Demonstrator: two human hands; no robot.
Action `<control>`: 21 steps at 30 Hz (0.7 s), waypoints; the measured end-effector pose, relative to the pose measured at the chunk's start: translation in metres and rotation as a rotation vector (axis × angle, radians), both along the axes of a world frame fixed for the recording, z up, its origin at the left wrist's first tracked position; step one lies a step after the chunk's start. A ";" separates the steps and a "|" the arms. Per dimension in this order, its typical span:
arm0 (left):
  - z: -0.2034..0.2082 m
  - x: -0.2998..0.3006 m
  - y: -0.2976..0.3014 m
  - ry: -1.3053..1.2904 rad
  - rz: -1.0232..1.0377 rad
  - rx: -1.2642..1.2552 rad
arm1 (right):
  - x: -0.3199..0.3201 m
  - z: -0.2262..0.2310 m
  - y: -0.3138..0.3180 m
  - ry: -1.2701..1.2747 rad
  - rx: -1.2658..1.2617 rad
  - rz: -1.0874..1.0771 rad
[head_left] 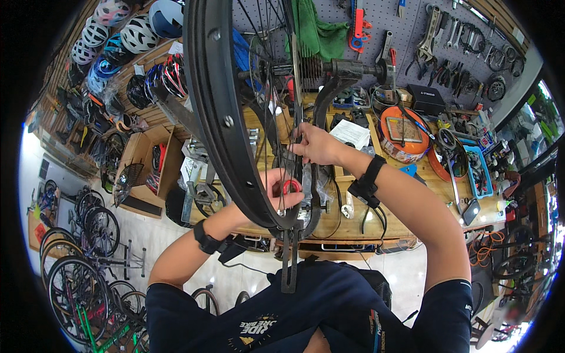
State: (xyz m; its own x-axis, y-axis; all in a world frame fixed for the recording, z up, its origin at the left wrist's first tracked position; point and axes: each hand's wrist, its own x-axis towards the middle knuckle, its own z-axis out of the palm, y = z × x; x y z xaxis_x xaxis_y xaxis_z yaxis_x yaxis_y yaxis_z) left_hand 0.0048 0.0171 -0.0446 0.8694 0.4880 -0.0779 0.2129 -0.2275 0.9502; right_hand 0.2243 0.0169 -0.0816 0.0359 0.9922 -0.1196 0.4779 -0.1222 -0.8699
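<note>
A black bicycle wheel rim (219,112) stands upright in front of me, its hub (288,69) held between the arms of a dark wheel truing stand (321,194). Low on the rim, my left hand (276,187) reaches in among the spokes. Its fingers close on a small red round spoke wrench (291,187) just above the rim's inner side. A little higher, my right hand (318,145) comes in from the right. Its thumb and forefinger pinch at a spoke (298,126); the exact contact is partly hidden by the fingers.
The wooden workbench (359,226) carries an orange round tub (405,132), a blue tray (478,170), a phone (471,212) and white paper (350,134). Tools hang on the pegboard (406,35) behind. Left are an open cardboard box (150,159), helmets (139,34) and parked bicycles (76,288).
</note>
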 end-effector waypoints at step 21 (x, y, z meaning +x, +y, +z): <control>-0.014 0.000 0.013 -0.051 -0.006 -0.302 | 0.000 0.005 -0.005 0.029 -0.019 0.054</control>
